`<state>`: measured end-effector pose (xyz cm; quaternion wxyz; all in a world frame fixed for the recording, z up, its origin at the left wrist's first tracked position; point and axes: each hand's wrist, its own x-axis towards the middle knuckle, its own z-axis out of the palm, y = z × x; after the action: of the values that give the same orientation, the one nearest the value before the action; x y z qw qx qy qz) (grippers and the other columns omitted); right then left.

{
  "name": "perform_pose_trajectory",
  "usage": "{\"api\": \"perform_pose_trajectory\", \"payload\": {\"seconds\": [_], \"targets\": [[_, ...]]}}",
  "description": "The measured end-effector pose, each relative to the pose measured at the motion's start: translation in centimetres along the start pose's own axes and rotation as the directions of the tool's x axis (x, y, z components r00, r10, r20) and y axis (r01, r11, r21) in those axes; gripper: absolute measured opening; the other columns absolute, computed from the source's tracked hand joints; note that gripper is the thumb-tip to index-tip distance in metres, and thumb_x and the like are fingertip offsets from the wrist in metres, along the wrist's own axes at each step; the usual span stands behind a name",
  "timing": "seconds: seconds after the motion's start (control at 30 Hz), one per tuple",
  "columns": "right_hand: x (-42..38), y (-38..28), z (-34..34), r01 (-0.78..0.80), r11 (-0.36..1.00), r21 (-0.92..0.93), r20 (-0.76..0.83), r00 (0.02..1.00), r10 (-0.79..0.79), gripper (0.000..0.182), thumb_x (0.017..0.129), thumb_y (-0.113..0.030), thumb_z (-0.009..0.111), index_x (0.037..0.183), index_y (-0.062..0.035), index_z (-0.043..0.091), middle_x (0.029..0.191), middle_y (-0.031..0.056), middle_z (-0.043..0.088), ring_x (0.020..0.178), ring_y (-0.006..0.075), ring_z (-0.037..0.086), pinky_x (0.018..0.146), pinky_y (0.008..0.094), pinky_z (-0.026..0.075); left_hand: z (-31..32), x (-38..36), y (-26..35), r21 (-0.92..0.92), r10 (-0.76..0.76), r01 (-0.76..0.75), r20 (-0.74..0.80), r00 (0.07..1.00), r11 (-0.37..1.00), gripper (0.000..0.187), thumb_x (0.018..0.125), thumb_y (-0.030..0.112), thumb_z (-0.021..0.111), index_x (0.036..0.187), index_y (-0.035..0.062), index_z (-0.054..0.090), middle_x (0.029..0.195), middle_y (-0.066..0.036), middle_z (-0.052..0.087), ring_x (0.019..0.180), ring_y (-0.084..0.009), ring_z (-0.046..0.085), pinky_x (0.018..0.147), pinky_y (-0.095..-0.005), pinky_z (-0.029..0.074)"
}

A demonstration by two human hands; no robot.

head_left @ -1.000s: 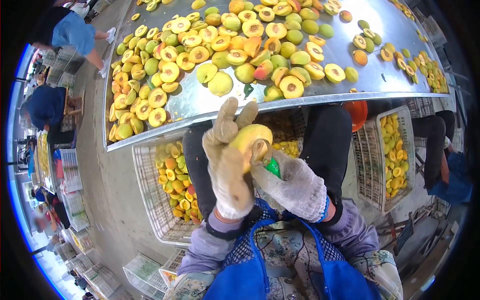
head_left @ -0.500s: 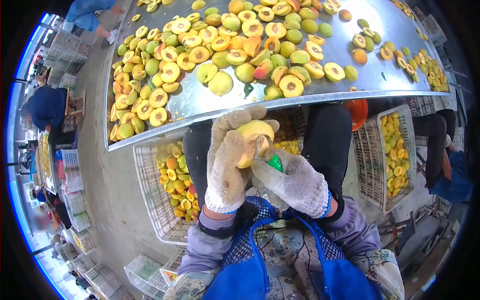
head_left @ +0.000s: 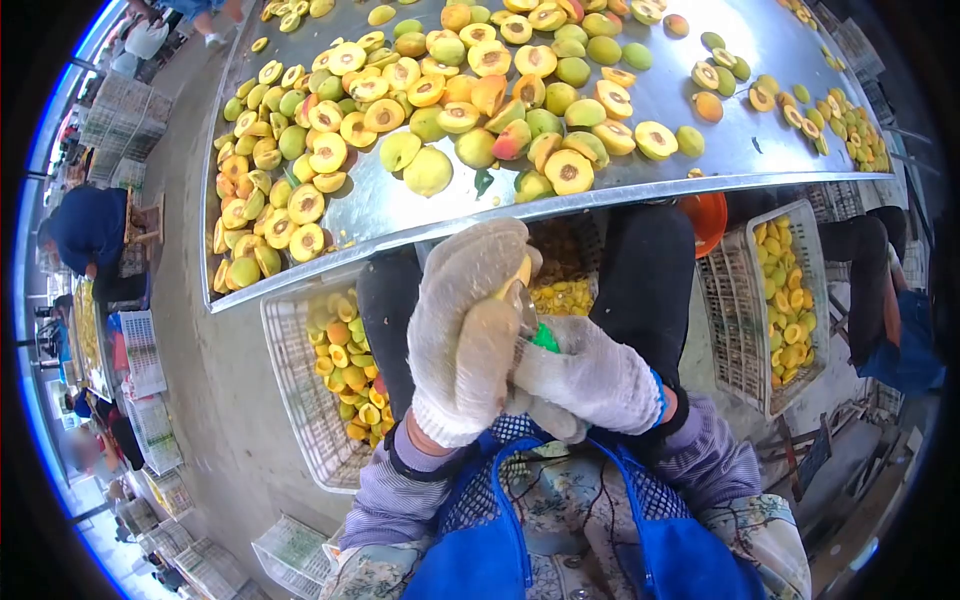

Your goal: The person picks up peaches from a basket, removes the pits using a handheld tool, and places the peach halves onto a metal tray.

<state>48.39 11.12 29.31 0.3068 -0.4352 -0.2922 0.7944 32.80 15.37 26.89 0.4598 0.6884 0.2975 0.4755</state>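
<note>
My left hand (head_left: 463, 335), in a whitish knitted glove, is wrapped round a yellow peach half (head_left: 521, 272). Only a sliver of its flesh shows past the fingers. Gloved as well, my right hand (head_left: 590, 372) grips a pitting tool with a green handle (head_left: 545, 338). The tool's metal end lies against the peach, partly hidden by my left hand. Both hands meet above my lap, just in front of the table edge. Many cut peach halves (head_left: 568, 172), several with brown pit cavities showing, lie on the metal table (head_left: 375, 212).
A crate of peach pieces (head_left: 290, 375) stands left of my legs, another crate (head_left: 745, 330) to the right. Between my knees are yellow pieces (head_left: 562, 297). An orange-red container (head_left: 707, 222) sits under the table edge. Other people (head_left: 90, 230) sit at both sides.
My left hand has turned and closed further over the peach half, hiding most of it. The right hand stays against it with the green-handled tool. The view has shifted slightly.
</note>
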Motion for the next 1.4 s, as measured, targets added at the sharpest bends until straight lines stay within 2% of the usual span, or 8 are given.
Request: {"api": "perform_pose_trajectory", "payload": {"seconds": [0.4, 0.53, 0.67, 0.87, 0.93, 1.07, 1.13, 1.4], "targets": [[0.4, 1.9, -1.4, 0.109, 0.99, 0.091, 0.048, 0.992, -0.113, 0.037, 0.093, -0.038, 0.061, 0.082, -0.0032, 0.066, 0.062, 0.0017, 0.061, 0.046, 0.0077, 0.053, 0.041, 0.0226, 0.041, 0.8, 2.8, 0.7, 0.295, 0.334, -0.354, 0.116, 0.935, 0.888, 0.042, 0.082, 0.008, 0.062, 0.123, 0.0022, 0.056, 0.122, -0.023, 0.058, 0.11, -0.0399, 0.059, 0.092, -0.0407, 0.051], [0.0, 0.4, -1.0, 0.035, 0.994, 0.103, 0.014, 0.999, -0.036, 0.039, 0.093, -0.039, 0.061, 0.077, -0.0036, 0.066, 0.061, 0.0019, 0.06, 0.044, 0.0075, 0.052, 0.041, 0.0229, 0.039, 0.0, 3.8, 2.4, -0.105, -0.384, 0.407, 0.187, 0.904, 0.907, 0.044, 0.097, 0.03, 0.048, 0.122, -0.0044, 0.056, 0.116, -0.019, 0.06, 0.098, -0.0235, 0.062, 0.089, -0.0329, 0.048], [0.1, 1.9, -1.4, 0.14, 0.964, 0.227, 0.015, 0.989, -0.147, 0.037, 0.091, -0.039, 0.062, 0.081, -0.0039, 0.066, 0.066, 0.0019, 0.062, 0.05, 0.0087, 0.054, 0.046, 0.0231, 0.042, 0.4, 4.1, 0.8, 0.287, 0.222, -0.276, 0.207, 0.953, 0.917, 0.033, 0.086, 0.014, 0.064, 0.116, -0.0001, 0.061, 0.113, -0.017, 0.062, 0.093, -0.0284, 0.064, 0.077, -0.0345, 0.053], [-0.5, 0.2, -1.5, -0.065, 0.992, 0.11, 0.088, 0.995, 0.056, 0.032, 0.093, -0.036, 0.059, 0.086, -0.0049, 0.066, 0.072, 0.0026, 0.064, 0.062, 0.009, 0.059, 0.053, 0.0225, 0.044, -0.4, 4.4, 1.0, -0.222, -0.474, 0.565, 0.355, 0.806, 0.794, 0.028, 0.091, 0.016, 0.058, 0.111, -0.003, 0.062, 0.111, -0.017, 0.063, 0.101, -0.0277, 0.062, 0.086, -0.035, 0.05], [-0.1, 1.5, -2.1, -0.047, 0.983, 0.176, 0.143, 0.989, 0.021, 0.032, 0.093, -0.036, 0.06, 0.086, -0.0059, 0.066, 0.073, 0.0024, 0.064, 0.063, 0.0093, 0.059, 0.054, 0.0225, 0.044, 0.0, 3.9, 0.1, 0.004, -0.046, 0.047, 0.252, 0.967, 0.999, 0.028, 0.096, 0.019, 0.052, 0.112, -0.0019, 0.062, 0.109, -0.014, 0.064, 0.097, -0.0219, 0.062, 0.084, -0.032, 0.05], [-0.4, 1.9, -1.2, -0.024, 0.922, 0.387, 0.151, 0.988, -0.037, 0.03, 0.093, -0.037, 0.06, 0.085, -0.0088, 0.066, 0.072, 0.0008, 0.062, 0.062, 0.0097, 0.057, 0.055, 0.0224, 0.044, -0.3, 4.9, 1.0, 0.209, 0.098, -0.172, 0.322, 0.942, 0.963, 0.028, 0.096, 0.02, 0.053, 0.11, -0.0021, 0.064, 0.105, -0.013, 0.065, 0.093, -0.0215, 0.063, 0.083, -0.0308, 0.05], [-0.3, 3.1, -1.8, -0.096, 0.901, 0.424, 0.165, 0.986, 0.027, 0.028, 0.09, -0.032, 0.065, 0.101, -0.0061, 0.063, 0.086, 0.0038, 0.064, 0.073, 0.0126, 0.061, 0.064, 0.025, 0.048, -0.6, 5.3, 2.1, -0.104, -0.443, 0.537, 0.445, 0.778, 0.837, 0.025, 0.091, 0.017, 0.06, 0.106, -0.0021, 0.065, 0.102, -0.015, 0.067, 0.089, -0.0272, 0.065, 0.082, -0.0321, 0.051], [-0.9, 2.7, -1.7, -0.177, 0.889, 0.422, 0.318, 0.947, 0.038, 0.024, 0.09, -0.033, 0.066, 0.09, -0.0088, 0.067, 0.076, 0.0007, 0.064, 0.064, 0.0103, 0.059, 0.056, 0.0223, 0.045, 0.2, 4.0, 0.4, 0.02, 0.241, -0.254, 0.253, 0.937, 0.967, 0.032, 0.098, 0.028, 0.055, 0.108, -0.0001, 0.066, 0.099, -0.009, 0.067, 0.09, -0.0153, 0.064, 0.079, -0.0307, 0.051]]}}
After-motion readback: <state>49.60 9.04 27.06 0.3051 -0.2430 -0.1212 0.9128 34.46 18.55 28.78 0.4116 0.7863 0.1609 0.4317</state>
